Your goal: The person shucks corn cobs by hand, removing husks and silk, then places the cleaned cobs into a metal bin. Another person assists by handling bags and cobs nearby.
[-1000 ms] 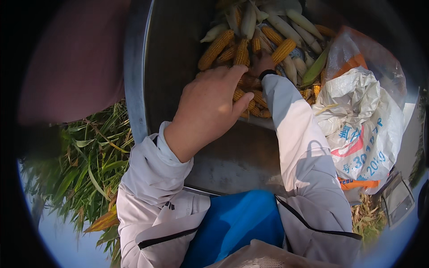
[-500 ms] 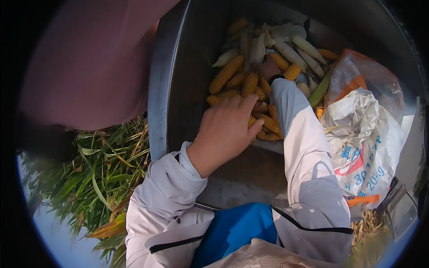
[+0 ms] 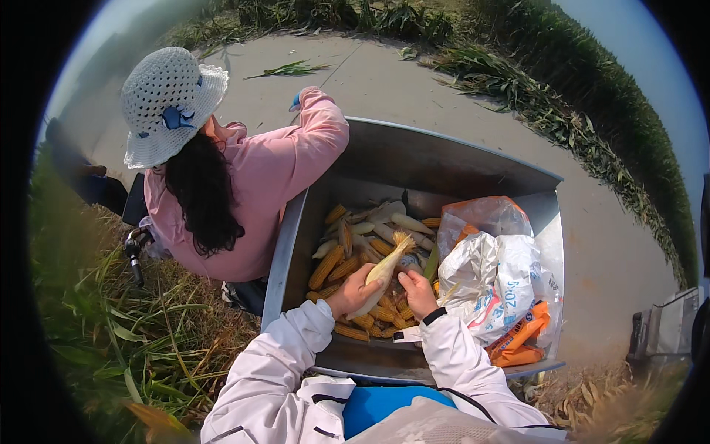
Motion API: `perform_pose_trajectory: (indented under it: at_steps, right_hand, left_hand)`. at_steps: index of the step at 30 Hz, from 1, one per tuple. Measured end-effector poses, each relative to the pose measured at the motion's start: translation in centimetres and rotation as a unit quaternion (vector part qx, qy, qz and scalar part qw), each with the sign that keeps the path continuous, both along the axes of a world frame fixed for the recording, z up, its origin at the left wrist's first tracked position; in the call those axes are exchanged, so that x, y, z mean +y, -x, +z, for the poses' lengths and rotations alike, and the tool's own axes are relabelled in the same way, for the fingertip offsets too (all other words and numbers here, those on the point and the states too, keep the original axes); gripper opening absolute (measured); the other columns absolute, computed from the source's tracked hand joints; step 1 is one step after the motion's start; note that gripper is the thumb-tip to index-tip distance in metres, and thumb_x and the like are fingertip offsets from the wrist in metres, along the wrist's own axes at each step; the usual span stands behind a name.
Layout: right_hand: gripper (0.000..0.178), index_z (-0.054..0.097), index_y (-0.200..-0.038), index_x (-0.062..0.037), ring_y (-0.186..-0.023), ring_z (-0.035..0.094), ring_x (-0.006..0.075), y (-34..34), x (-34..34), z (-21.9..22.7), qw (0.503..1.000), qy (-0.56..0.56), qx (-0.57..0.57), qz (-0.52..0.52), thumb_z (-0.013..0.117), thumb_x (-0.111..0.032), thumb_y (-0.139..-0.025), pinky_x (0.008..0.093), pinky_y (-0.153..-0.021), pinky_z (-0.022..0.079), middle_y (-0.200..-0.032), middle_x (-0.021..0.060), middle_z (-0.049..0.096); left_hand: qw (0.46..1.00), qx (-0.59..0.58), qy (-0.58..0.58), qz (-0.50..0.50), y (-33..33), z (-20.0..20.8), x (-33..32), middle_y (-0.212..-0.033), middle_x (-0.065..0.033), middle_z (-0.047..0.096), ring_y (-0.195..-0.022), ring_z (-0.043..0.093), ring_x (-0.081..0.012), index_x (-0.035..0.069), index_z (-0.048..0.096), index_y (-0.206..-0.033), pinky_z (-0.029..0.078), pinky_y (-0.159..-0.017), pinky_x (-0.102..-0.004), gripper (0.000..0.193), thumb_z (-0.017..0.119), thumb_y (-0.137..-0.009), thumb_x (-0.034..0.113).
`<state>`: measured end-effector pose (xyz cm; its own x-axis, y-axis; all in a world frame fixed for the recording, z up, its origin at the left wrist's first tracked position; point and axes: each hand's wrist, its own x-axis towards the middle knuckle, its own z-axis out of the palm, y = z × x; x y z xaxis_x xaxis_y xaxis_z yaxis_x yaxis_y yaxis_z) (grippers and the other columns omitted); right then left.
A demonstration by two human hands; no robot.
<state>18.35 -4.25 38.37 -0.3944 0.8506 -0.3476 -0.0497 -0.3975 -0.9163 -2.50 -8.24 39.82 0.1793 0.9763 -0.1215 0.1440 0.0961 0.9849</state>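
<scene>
In my left hand [image 3: 353,296] is an ear of corn in pale husk [image 3: 387,268], tilted with its frayed yellowish end up and away from me. My fingers wrap round its lower part. Beside it, to the right, my right hand [image 3: 419,296] is closed, thumb against curled fingers; what it grips, if anything, I cannot make out. Both hands are over a metal cart bed [image 3: 473,169]. Below them lie several bare yellow corn cobs [image 3: 325,271] and several pale husked ears [image 3: 411,223].
A white and orange woven sack [image 3: 484,274] with clear plastic fills the bed's right side. At the left, a person in a pink top [image 3: 259,166] and white hat [image 3: 168,92] stands against the cart. Corn plants and cut stalks [image 3: 510,89] line the pavement [image 3: 384,74].
The view has lifted and widened, bringing in the other person and the pavement. Both hands have come up from the pile, and my left hand now holds a husked ear of corn.
</scene>
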Motion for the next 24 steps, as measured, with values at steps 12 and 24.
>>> perform_pose_trajectory:
  at_steps: [12,24]
  right_hand:
    - [0.023,0.066,-0.099,0.004,-0.063,0.06,0.0107,-5.9,-2.9,6.4,0.988,-0.136,-0.061,-0.031,0.057,-0.017,-0.098,0.0262,-0.057,0.049,-0.077,0.0044,0.066]
    - [0.017,0.064,-0.105,-0.0025,-0.063,0.061,0.0108,-7.1,-4.8,10.0,0.996,-0.037,0.057,-0.06,0.057,-0.017,-0.102,0.0253,-0.052,0.047,-0.086,0.0047,0.068]
  left_hand:
    - [0.975,-0.091,0.16,-0.125,-5.7,8.1,-3.4,-0.101,-0.0121,0.068,-0.088,0.064,-0.0202,-0.002,0.057,-0.128,0.052,-0.081,-0.0347,0.049,0.06,-0.1,0.038]
    - [0.975,0.127,-0.168,-0.067,-7.3,13.5,-6.4,-0.106,-0.0216,0.069,-0.092,0.069,-0.0317,-0.003,0.057,-0.128,0.053,-0.086,-0.0383,0.058,0.073,-0.087,0.035]
